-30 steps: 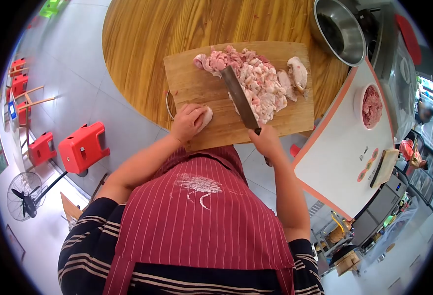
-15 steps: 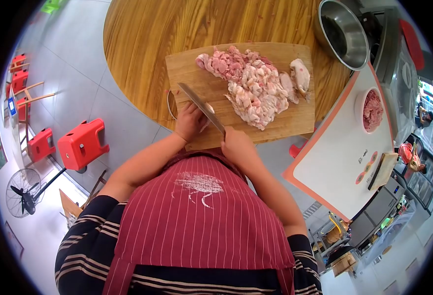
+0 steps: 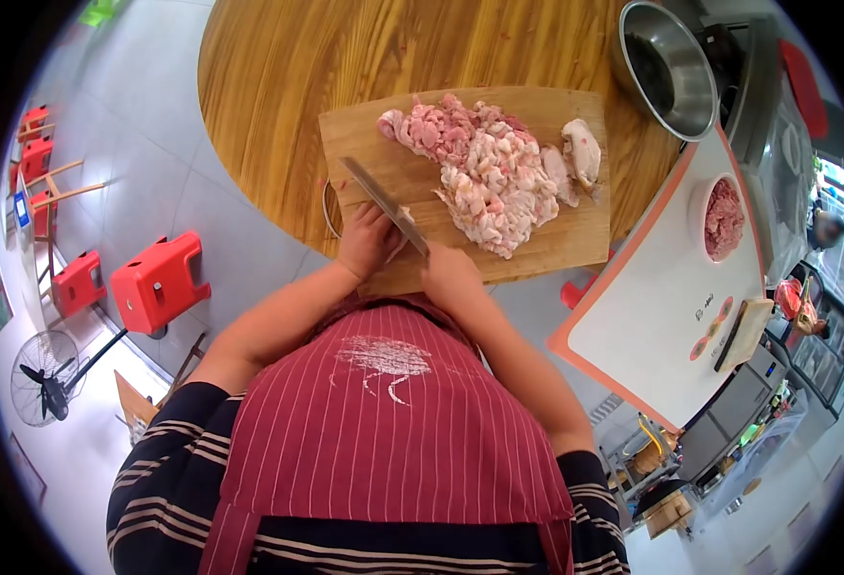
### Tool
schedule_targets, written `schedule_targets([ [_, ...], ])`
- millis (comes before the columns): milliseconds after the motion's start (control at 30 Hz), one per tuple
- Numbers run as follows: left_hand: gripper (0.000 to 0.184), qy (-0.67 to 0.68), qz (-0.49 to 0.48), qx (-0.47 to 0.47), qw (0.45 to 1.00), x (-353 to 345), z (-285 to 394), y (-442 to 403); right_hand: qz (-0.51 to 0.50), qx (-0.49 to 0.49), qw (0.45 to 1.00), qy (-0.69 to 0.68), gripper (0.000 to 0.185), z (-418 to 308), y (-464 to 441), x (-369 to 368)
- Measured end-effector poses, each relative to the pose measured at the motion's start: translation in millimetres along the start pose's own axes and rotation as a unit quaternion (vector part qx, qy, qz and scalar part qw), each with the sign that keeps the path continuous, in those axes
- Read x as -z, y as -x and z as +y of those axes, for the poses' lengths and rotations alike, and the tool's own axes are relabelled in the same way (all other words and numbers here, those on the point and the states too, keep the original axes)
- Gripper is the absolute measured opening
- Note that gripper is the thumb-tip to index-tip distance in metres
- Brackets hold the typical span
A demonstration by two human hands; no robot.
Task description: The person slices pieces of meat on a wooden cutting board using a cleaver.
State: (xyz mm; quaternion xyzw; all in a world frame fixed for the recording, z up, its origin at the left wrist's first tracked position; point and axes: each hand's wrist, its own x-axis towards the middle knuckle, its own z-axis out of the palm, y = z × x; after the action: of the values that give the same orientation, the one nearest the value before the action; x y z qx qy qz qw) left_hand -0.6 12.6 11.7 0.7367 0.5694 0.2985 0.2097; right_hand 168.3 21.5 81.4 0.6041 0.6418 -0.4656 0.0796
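My right hand [image 3: 452, 272] is closed around the handle of a knife [image 3: 376, 198], whose long blade slants up and left across the near left of the wooden cutting board [image 3: 518, 270]. Right against the blade's near side, my left hand [image 3: 368, 241] has its fingers bent and pressed down on a piece of meat, mostly hidden by the hand and blade. A small pale bit of meat [image 3: 407, 213] shows just past the blade. Beyond it lies a heap of chopped pink and whitish meat [image 3: 499, 182]. Two larger pale pieces [image 3: 583, 153] lie at the heap's right.
The board rests on a round wooden table [image 3: 278, 105]. A steel bowl [image 3: 696, 115] stands at the far right. On the white side table [image 3: 647, 316] are a bowl of minced meat [image 3: 724, 218] and a small board [image 3: 743, 335]. Red stools [image 3: 159, 283] stand at left.
The knife and both hands have shifted very slightly, the blade tilting a little beside my left fingers. The whole view has moved slightly; the heap looks the same.
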Motion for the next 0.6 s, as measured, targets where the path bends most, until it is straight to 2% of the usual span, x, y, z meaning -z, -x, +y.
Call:
schedule_targets([
  [67,0.02,-0.013,0.02,-0.025,0.999,1,0,-1,0.011,0.009,1.0,-0.006,0.021,-21,-27,3],
  [133,0.021,-0.021,-0.005,0.012,1.0,0,0,3,0.003,0.045,0.999,0.006,0.022,-33,-42,4],
  [167,0.021,-0.022,-0.006,0.008,1.0,-1,-2,6,0.006,0.045,0.999,0.003,0.022,-28,-44,4],
  [233,0.02,-0.001,0.01,-0.016,1.0,4,5,2,0.006,0.115,0.993,0.022,0.024,-4,-45,10],
  [300,0.019,0.012,0.014,-0.028,0.999,10,6,0,-0.067,0.104,0.991,0.058,0.03,27,-31,34],
  [367,0.018,0.025,0.02,-0.037,0.999,12,6,2,0.023,0.11,0.992,0.054,0.028,71,-16,43],
  [400,0.018,0.013,0.027,-0.04,0.999,13,4,4,0.02,0.11,0.992,0.057,0.028,72,-8,52],
  [467,0.017,0.002,0.033,-0.042,0.999,12,2,7,-0.021,-0.049,0.998,-0.046,0.028,60,11,70],
  [500,0.019,0.011,0.035,-0.036,0.999,10,2,7,-0.022,-0.05,0.998,-0.045,0.028,58,15,62],
  [567,0.02,0.021,0.034,-0.03,0.999,6,1,6,0.085,0.063,0.994,-0.024,0.027,47,27,35],
  [600,0.022,0.011,0.026,-0.032,0.999,4,-1,6,0.084,0.063,0.994,-0.023,0.027,39,35,26],
])
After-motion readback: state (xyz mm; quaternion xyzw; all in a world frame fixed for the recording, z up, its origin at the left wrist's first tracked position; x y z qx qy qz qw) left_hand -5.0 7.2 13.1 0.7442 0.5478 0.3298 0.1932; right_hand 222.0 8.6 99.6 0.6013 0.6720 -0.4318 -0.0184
